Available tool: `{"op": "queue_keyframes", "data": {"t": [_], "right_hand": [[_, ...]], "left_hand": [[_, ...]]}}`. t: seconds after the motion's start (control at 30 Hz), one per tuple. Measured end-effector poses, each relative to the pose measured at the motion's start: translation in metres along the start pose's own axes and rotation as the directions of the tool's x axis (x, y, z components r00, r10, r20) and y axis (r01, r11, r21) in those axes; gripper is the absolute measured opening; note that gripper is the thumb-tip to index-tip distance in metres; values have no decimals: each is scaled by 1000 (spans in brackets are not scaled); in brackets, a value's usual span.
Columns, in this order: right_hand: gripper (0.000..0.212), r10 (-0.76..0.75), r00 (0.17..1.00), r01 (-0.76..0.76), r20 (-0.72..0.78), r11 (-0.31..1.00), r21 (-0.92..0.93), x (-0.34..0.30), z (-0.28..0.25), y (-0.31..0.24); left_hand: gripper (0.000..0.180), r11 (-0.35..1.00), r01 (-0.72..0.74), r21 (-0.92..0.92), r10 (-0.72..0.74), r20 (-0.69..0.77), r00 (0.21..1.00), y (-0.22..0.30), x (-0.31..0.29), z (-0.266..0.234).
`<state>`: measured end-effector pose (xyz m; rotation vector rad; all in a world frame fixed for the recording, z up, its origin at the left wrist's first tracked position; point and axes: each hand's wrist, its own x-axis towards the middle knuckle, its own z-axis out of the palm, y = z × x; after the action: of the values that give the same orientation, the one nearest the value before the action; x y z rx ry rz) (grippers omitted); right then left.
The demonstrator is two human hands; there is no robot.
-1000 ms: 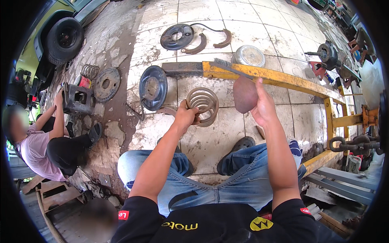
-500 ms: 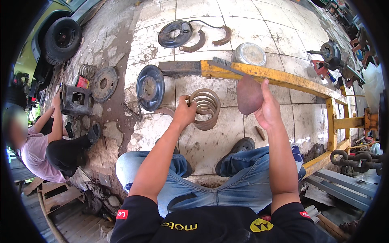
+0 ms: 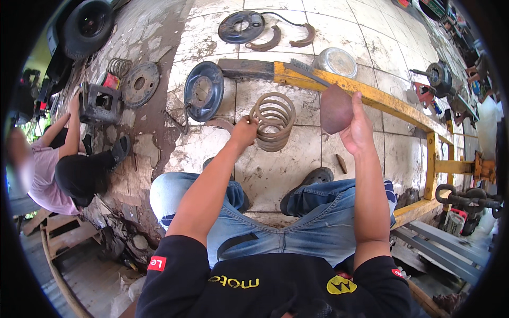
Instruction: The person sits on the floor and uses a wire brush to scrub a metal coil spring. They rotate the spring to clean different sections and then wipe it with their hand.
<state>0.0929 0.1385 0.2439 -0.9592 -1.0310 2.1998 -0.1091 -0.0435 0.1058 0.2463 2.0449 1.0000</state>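
My left hand (image 3: 244, 132) is closed on the near left side of a rusty brown coil spring (image 3: 286, 126). The spring's wide top ring faces up, and I cannot tell whether its bottom rests on the tiles. In my right hand (image 3: 358, 130) is a reddish-brown piece of sandpaper (image 3: 336, 108), gripped at its right edge with the thumb up. It is held to the right of the spring, apart from it. Beyond the sandpaper, a wire brush (image 3: 305, 70) lies on a yellow metal beam (image 3: 371, 98).
Past the spring lie a black brake backing plate (image 3: 204, 91), another backing plate (image 3: 241, 27) and curved brake shoes (image 3: 265, 42). A round metal pan (image 3: 338, 62) stands behind the beam. On the left a person (image 3: 50, 153) handles a dark metal block (image 3: 101, 104). A chain (image 3: 466, 197) hangs at right.
The whole scene sits higher in the picture as the view has tilted. Both hands keep their hold on the spring and the sandpaper, with little other movement.
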Motion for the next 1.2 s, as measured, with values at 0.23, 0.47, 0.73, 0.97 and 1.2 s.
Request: {"op": "queue_keyframes", "data": {"t": [0.23,0.47,0.73,0.97,1.2], "right_hand": [[48,-42,987,51,155,997,-58,1,-5,17],[35,-147,981,190,130,874,-447,40,20,71],[37,-95,989,-22,-110,651,-759,70,-68,101],[48,486,817,-430,-309,159,-889,61,-113,230],[54,285,878,-352,-385,-160,-922,22,-93,326]], "left_hand": [[27,966,12,-260,8,76,997,6,-9,6],[31,953,49,-298,11,197,980,6,-10,4],[24,950,-56,-308,92,104,990,-12,10,6],[29,992,-130,-3,130,-4,992,-12,11,11],[32,976,-152,158,159,-27,987,-12,2,15]]}}
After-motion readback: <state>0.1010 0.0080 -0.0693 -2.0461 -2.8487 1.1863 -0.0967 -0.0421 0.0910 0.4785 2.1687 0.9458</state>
